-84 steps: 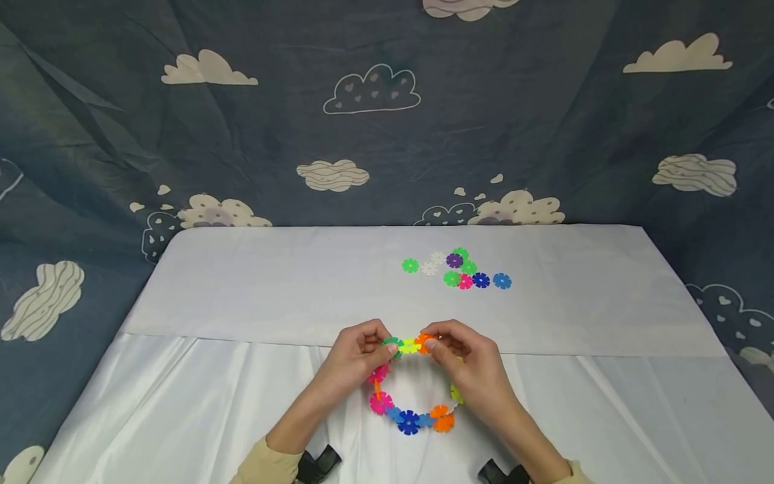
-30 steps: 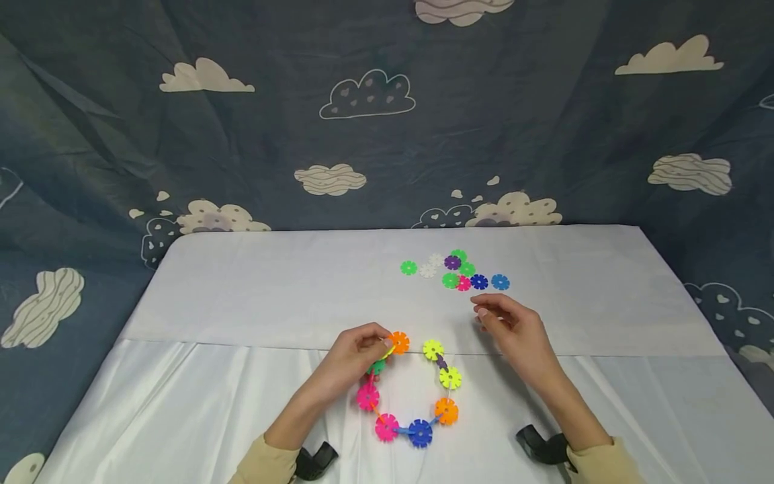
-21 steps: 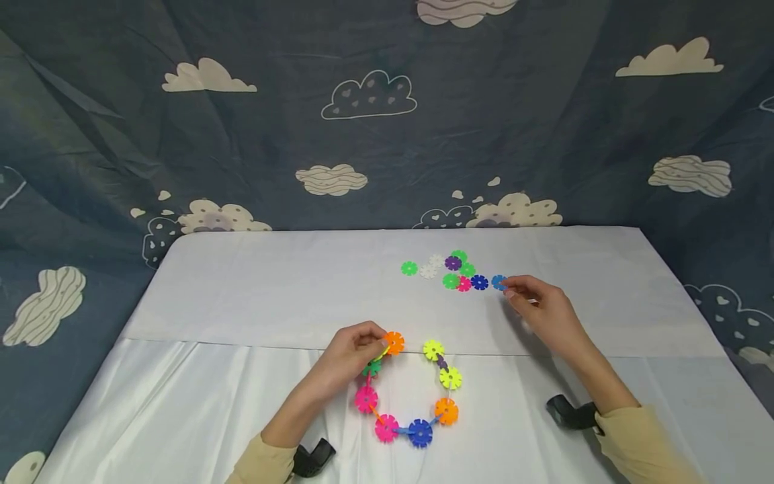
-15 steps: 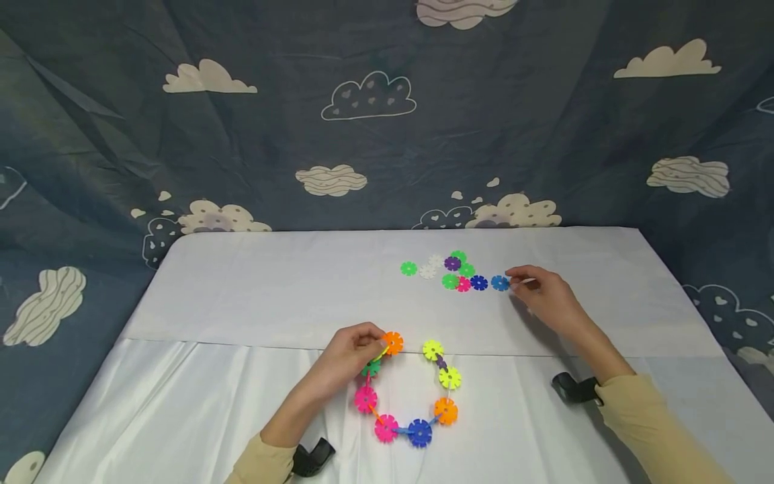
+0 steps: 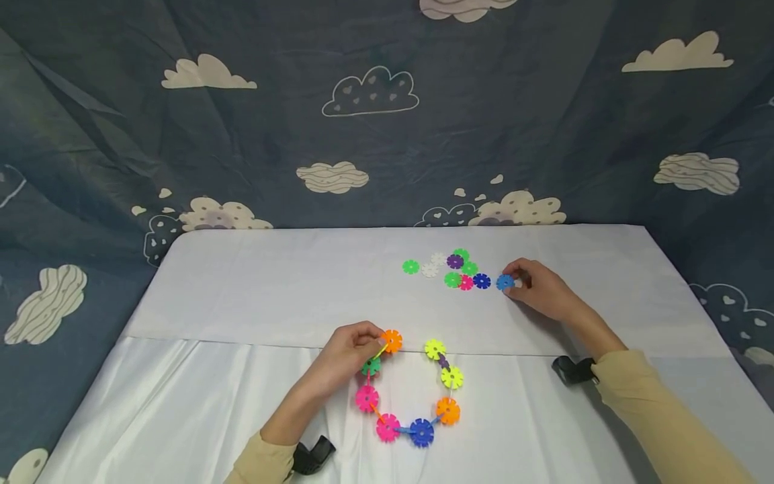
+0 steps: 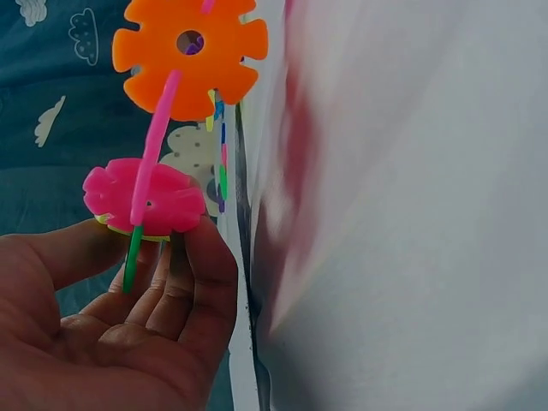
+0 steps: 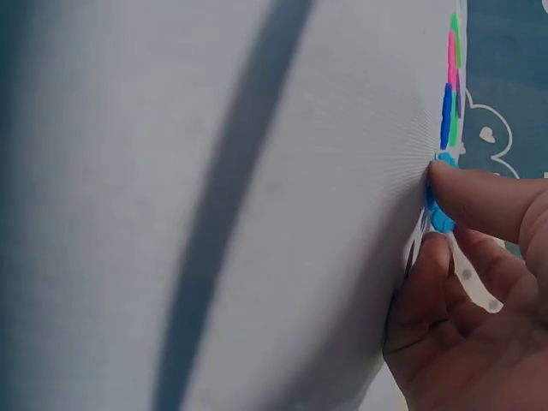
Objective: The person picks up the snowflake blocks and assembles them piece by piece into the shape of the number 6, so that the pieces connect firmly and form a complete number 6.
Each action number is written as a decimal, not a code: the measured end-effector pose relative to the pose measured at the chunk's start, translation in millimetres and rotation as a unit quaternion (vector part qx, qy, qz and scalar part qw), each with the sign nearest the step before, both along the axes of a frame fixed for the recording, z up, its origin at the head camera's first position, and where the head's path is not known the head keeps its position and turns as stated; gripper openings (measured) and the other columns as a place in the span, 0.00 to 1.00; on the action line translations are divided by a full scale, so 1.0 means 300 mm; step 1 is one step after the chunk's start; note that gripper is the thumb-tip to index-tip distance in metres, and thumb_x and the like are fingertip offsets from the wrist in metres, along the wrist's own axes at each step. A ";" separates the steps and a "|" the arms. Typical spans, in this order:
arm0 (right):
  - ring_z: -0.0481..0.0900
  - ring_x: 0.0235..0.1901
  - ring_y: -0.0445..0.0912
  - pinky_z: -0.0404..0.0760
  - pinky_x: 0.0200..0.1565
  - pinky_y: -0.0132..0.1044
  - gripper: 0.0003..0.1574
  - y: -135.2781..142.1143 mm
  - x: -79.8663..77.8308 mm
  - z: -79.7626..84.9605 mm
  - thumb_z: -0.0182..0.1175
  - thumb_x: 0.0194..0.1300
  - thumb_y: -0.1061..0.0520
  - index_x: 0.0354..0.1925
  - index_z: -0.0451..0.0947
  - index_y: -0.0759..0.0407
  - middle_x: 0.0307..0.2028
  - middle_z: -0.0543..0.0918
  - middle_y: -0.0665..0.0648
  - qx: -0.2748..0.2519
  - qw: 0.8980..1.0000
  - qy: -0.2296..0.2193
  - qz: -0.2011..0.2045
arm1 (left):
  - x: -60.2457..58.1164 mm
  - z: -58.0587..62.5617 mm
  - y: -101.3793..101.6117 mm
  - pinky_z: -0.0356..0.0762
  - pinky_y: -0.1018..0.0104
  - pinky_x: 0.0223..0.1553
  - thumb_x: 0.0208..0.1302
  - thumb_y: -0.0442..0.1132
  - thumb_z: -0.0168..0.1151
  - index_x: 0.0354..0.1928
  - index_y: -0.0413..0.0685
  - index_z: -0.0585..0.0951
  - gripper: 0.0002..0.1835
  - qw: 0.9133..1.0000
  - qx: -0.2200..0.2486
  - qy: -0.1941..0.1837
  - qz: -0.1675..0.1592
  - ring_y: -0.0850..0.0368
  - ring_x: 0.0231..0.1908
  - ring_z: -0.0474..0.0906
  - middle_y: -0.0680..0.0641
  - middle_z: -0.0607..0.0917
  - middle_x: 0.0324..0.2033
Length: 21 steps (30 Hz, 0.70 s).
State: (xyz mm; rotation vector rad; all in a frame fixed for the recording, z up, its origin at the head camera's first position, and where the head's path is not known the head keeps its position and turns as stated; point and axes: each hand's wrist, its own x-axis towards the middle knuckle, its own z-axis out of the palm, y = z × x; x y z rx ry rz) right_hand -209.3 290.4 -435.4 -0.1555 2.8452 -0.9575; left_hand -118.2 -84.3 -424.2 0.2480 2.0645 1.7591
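A curved chain of interlocking snowflake discs (image 5: 422, 432) lies on the white cloth, with a gap at its far side. My left hand (image 5: 346, 357) pinches its left end at a yellow disc, seen edge-on, beside the orange end disc (image 5: 392, 341). In the left wrist view a pink disc (image 6: 128, 193) and an orange disc (image 6: 145, 60) show above the fingers. The other end is a yellow disc (image 5: 434, 349). Further right, my right hand (image 5: 540, 288) pinches a light blue snowflake disc (image 5: 504, 282) between thumb and fingers, at the cloth; the right wrist view shows this disc (image 7: 443, 218) too.
Left of the right hand lie loose discs: dark blue (image 5: 482, 281), pink (image 5: 465, 282), purple (image 5: 455, 261), white (image 5: 430, 270) and several green ones (image 5: 411, 267). A cloud-patterned curtain (image 5: 375, 141) hangs behind the table (image 5: 242, 289). Black straps with mounts (image 5: 573, 370) sit on the wrists.
My right hand has left the chain, moved out to the upper right and taken hold of the light blue disc. The chain has opened at its far side; my left hand stays on its left end.
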 end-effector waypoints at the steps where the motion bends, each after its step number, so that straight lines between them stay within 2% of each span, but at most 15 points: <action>1: 0.69 0.42 0.55 0.72 0.42 0.45 0.22 -0.001 0.003 0.002 0.64 0.65 0.62 0.56 0.72 0.65 0.46 0.76 0.65 -0.002 1.000 -0.001 -0.005 | 0.000 0.000 0.001 0.67 0.71 0.26 0.70 0.35 0.56 0.44 0.34 0.80 0.09 1.000 0.001 0.000 -0.001 0.58 0.24 0.72 0.41 0.84 0.29; 9: 0.74 0.40 0.55 0.76 0.43 0.47 0.16 0.002 0.057 0.018 0.61 0.67 0.63 0.53 0.77 0.63 0.40 0.79 0.63 -0.009 0.999 0.030 -0.025 | 0.000 -0.006 0.007 0.66 0.70 0.27 0.69 0.33 0.54 0.42 0.36 0.79 0.07 1.000 -0.004 -0.008 -0.003 0.57 0.23 0.71 0.43 0.82 0.26; 13: 0.75 0.37 0.53 0.78 0.38 0.41 0.15 0.001 0.098 0.021 0.61 0.67 0.64 0.52 0.78 0.63 0.38 0.79 0.62 -0.025 0.998 0.043 -0.036 | 0.002 -0.007 0.012 0.65 0.70 0.26 0.68 0.32 0.52 0.42 0.37 0.78 0.07 1.000 -0.005 -0.010 0.002 0.56 0.22 0.72 0.44 0.79 0.25; 17: 0.78 0.34 0.51 0.79 0.34 0.32 0.15 -0.023 0.150 0.024 0.60 0.69 0.62 0.53 0.77 0.64 0.37 0.79 0.60 -0.056 0.996 0.037 -0.056 | 0.005 -0.005 0.016 0.68 0.70 0.27 0.68 0.32 0.52 0.43 0.36 0.78 0.08 1.000 0.005 -0.014 0.004 0.54 0.23 0.76 0.39 0.81 0.28; 21: 0.80 0.33 0.51 0.80 0.33 0.30 0.15 -0.070 0.207 0.041 0.59 0.70 0.61 0.53 0.77 0.65 0.37 0.80 0.61 -0.103 0.992 0.040 -0.068 | 0.008 0.003 0.021 0.70 0.69 0.30 0.68 0.32 0.53 0.47 0.35 0.78 0.10 1.000 0.008 -0.016 0.007 0.54 0.25 0.76 0.39 0.82 0.31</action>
